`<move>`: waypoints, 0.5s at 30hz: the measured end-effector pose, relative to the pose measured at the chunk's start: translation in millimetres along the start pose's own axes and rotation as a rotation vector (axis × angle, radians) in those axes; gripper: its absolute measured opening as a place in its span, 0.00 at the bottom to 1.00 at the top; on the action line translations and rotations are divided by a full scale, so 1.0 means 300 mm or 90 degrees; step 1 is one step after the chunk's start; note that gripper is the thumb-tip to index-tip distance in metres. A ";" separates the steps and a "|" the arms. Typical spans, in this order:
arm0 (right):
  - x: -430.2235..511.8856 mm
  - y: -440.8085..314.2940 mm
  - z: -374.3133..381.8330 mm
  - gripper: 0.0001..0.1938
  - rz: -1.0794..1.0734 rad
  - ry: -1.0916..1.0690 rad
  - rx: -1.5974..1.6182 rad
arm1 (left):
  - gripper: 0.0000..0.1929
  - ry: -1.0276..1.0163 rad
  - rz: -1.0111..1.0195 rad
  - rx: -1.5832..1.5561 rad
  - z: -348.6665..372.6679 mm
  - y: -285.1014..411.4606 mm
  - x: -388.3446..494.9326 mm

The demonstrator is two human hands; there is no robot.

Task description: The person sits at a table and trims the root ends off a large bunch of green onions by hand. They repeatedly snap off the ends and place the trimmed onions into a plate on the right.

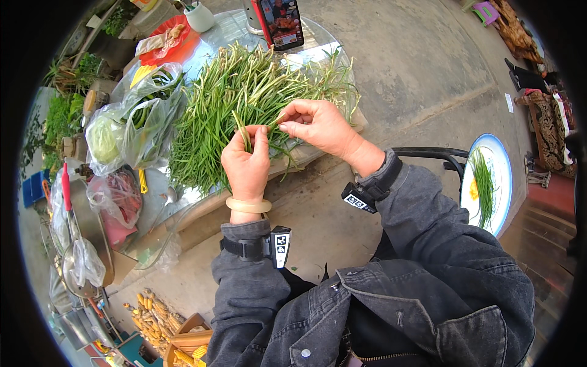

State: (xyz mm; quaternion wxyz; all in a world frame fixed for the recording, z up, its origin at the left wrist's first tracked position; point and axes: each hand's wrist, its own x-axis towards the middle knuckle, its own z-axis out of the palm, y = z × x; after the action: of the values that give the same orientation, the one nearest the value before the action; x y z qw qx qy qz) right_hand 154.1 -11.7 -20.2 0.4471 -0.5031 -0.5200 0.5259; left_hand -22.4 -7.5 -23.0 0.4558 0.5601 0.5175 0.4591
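A large heap of green Chinese chives (220, 101) lies on a glass-topped table (316, 34) in front of me. My left hand (247, 158), with a pale bangle at its wrist, holds a few chive stems between thumb and fingers at the near edge of the heap. Just to its right, my right hand (323, 128) pinches the end of a stem between thumb and fingertips. Withered stalks (337, 85) lie at the heap's right side. At the far right, a white enamel plate with a blue rim (504, 169) bears a small bunch of chives (482, 186).
Plastic bags with green vegetables (146, 119) and a pale round vegetable (104, 142) stand left of the heap. A phone (282, 23) leans upright at the table's back, near a white cup (200, 17) and a red plastic bag (169, 39). Corn cobs (153, 321) lie at lower left.
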 end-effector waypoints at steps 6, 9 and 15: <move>-0.003 -0.014 0.002 0.07 0.027 -0.027 0.095 | 0.07 -0.051 -0.062 -0.080 -0.002 -0.011 0.000; 0.001 -0.019 -0.007 0.07 -0.001 -0.022 0.101 | 0.07 -0.076 -0.103 -0.117 -0.011 -0.008 0.000; -0.003 -0.027 -0.020 0.06 0.015 -0.075 0.112 | 0.09 -0.087 -0.095 -0.145 0.002 0.010 0.004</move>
State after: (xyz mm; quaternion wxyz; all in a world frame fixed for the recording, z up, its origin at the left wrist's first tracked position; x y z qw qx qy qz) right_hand 159.9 -11.5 -11.8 0.4521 -0.4364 -0.4912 0.6032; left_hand -21.1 -6.5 -19.9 0.5838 0.4946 0.4699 0.4402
